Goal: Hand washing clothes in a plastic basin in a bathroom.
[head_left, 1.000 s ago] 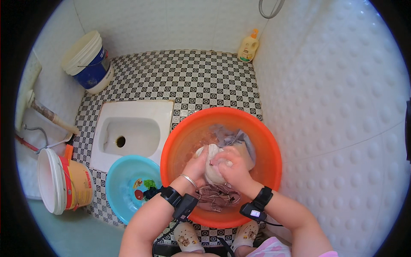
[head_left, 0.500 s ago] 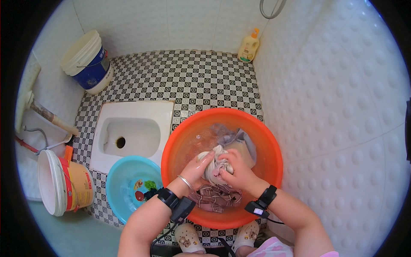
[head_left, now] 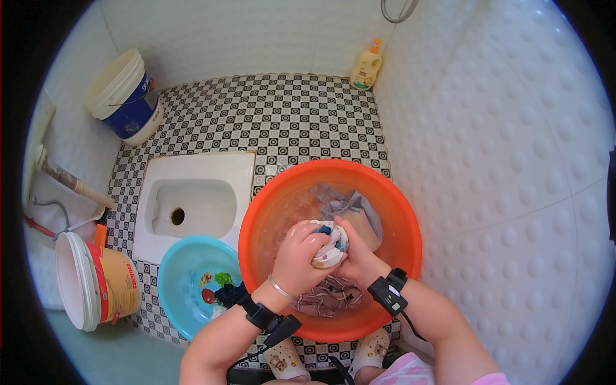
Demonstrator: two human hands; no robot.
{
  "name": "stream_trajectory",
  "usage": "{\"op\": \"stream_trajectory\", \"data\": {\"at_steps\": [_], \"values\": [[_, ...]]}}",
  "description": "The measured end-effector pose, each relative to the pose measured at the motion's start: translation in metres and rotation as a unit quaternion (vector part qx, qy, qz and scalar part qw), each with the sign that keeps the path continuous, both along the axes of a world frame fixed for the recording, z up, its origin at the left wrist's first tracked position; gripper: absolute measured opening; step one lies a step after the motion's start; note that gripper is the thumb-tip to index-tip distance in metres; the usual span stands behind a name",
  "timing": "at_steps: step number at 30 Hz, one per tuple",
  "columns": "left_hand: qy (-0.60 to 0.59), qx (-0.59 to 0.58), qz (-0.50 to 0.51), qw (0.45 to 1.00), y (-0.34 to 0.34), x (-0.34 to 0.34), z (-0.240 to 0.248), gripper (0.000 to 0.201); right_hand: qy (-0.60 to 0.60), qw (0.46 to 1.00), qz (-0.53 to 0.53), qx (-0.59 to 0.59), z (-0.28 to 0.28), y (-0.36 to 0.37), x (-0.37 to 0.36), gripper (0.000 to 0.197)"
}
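Over the large orange basin (head_left: pixel 249 282), both my hands squeeze a bunched wet white garment (head_left: pixel 328 255) with blue patches. My left hand (head_left: pixel 299 251) wraps its fingers over the garment from the left and above. From the other side my right hand (head_left: pixel 357 253) presses against it, its fingers partly hidden behind the cloth. Below my hands a dusty-pink garment with pale trim (head_left: pixel 326 298) lies in the basin's water. A grey and beige piece of clothing (head_left: pixel 359 215) soaks toward the far right side.
Left of the orange basin stands a light-blue basin (head_left: pixel 168 282) with dark cloth (head_left: pixel 230 295) in it. Beyond it is a squat toilet (head_left: pixel 196 163). Two buckets, one yellow-red (head_left: pixel 115 282) and one blue-white (head_left: pixel 131 109), stand leftward. A pump bottle (head_left: pixel 366 67) stands by the far wall.
My left hand has turned over the top of the white garment, which is now bunched tighter and shows blue patches. My right hand has shifted to its right side.
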State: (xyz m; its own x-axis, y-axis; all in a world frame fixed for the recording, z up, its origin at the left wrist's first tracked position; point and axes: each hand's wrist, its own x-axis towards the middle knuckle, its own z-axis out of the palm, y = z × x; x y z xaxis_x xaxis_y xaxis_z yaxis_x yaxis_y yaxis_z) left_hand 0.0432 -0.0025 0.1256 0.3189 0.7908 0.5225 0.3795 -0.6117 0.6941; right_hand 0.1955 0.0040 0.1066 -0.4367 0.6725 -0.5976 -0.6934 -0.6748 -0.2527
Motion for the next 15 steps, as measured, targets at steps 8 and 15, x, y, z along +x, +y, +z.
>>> {"op": "stream_trajectory", "data": {"at_steps": [8,15], "values": [[-0.324,-0.342,0.145,0.87,-0.007,0.013,-0.033,0.016,-0.499,0.802,-0.027,0.328,0.0,0.007,-0.009,0.018],[-0.517,-0.59,0.072,0.616,-0.008,0.018,-0.06,0.022,-0.64,0.531,-0.01,0.555,0.02,-0.006,-0.01,0.018]]}}
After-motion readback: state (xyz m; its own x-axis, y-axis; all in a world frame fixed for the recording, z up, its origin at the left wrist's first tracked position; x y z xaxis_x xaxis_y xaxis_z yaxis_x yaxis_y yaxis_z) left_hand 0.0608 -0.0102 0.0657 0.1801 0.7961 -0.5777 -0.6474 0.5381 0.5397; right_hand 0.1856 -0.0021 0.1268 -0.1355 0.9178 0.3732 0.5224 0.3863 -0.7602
